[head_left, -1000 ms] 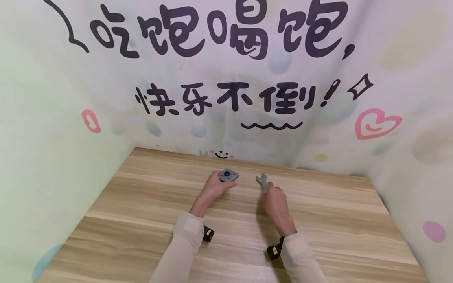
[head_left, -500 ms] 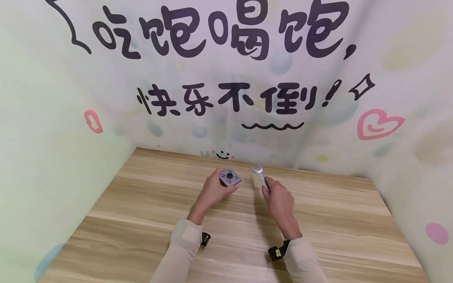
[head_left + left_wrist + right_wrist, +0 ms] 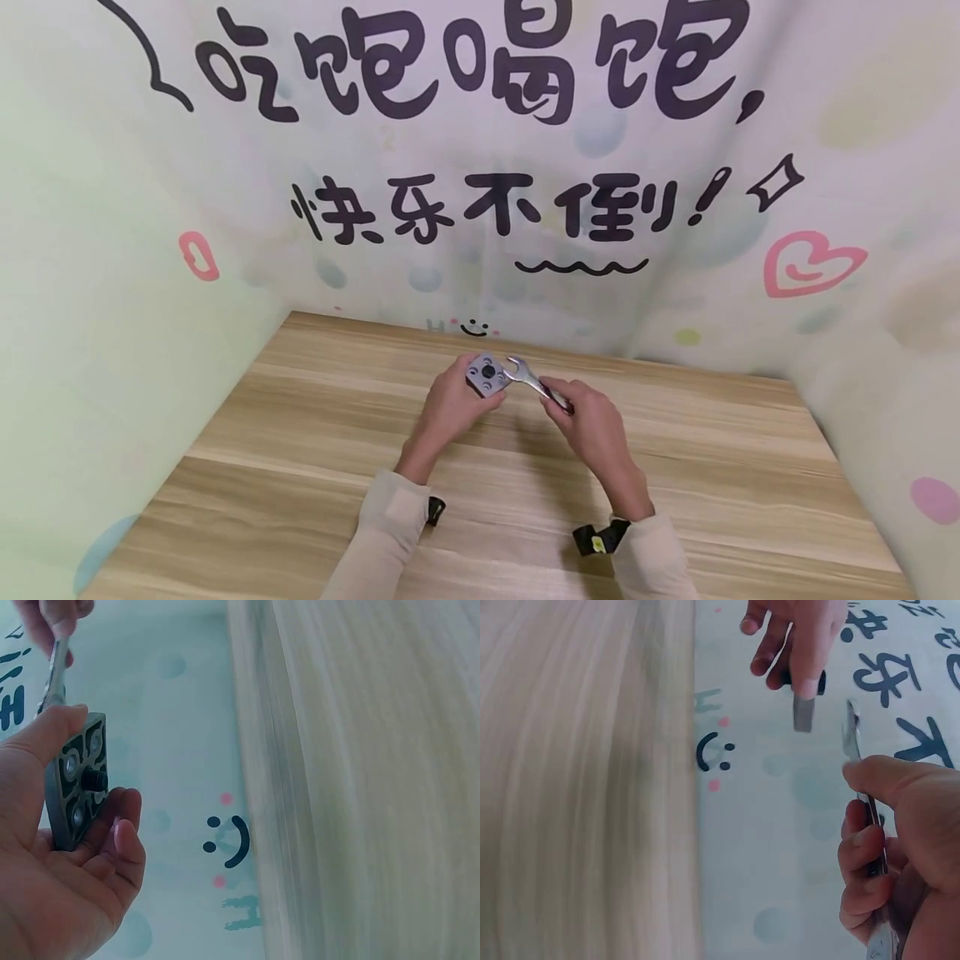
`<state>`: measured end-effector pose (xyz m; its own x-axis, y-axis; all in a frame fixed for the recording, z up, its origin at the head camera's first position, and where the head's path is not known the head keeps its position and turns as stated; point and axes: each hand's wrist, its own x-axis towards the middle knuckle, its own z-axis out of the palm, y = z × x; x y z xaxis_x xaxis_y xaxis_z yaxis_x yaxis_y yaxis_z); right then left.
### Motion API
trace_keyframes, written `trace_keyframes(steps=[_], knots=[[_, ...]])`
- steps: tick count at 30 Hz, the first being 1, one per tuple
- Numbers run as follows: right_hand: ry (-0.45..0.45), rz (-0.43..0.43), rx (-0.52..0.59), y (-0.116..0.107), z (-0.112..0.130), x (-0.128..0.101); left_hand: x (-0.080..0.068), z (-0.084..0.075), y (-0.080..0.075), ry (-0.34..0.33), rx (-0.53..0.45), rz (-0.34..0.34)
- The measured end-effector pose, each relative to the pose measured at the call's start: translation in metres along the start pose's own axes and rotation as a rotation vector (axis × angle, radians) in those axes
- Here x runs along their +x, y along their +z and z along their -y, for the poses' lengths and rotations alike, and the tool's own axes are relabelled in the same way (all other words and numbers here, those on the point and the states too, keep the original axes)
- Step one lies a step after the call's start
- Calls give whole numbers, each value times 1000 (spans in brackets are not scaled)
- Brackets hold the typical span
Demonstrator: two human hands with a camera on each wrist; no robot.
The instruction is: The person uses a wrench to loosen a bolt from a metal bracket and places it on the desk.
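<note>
My left hand [image 3: 450, 407] grips a small square grey plate [image 3: 477, 383] by its edges, thumb on one side and fingers on the other. Holes sit near the plate's corners, and a black round piece [image 3: 489, 372] is at its centre. In the left wrist view, the plate's ribbed face has a short black stub [image 3: 94, 780] sticking out. My right hand [image 3: 597, 423] holds a silver open-end wrench [image 3: 528, 379] by its handle, thumb laid along the shaft. The wrench's forked head overlaps the plate's right edge in the head view; the right wrist view shows a gap between them.
Both hands are above a wood-grain table [image 3: 300, 417]. A printed cloth backdrop [image 3: 420, 292] with large black characters stands right behind the table's far edge, with pale walls at both sides. Each wrist wears a black strapped device [image 3: 600, 538].
The wrench has swung from pointing up and away to pointing left, its head now at the plate. My left hand has tilted the plate so its holed face shows more.
</note>
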<state>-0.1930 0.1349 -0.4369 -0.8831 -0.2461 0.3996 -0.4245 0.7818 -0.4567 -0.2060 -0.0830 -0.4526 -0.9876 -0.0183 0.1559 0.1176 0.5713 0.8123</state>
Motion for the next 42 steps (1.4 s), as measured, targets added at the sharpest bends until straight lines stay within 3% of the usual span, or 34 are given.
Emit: trace_keyframes(steps=[5, 23, 33, 42], knots=[[-31, 13, -24, 0, 8, 0, -2, -1, 2, 30, 33, -25], [-57, -80, -36, 7, 19, 0, 0, -7, 13, 95, 96, -145], [-71, -65, -34, 4, 10, -1, 1, -4, 12, 142, 21, -33], [-133, -96, -84, 1, 4, 3, 5, -2, 10, 199, -40, 10]])
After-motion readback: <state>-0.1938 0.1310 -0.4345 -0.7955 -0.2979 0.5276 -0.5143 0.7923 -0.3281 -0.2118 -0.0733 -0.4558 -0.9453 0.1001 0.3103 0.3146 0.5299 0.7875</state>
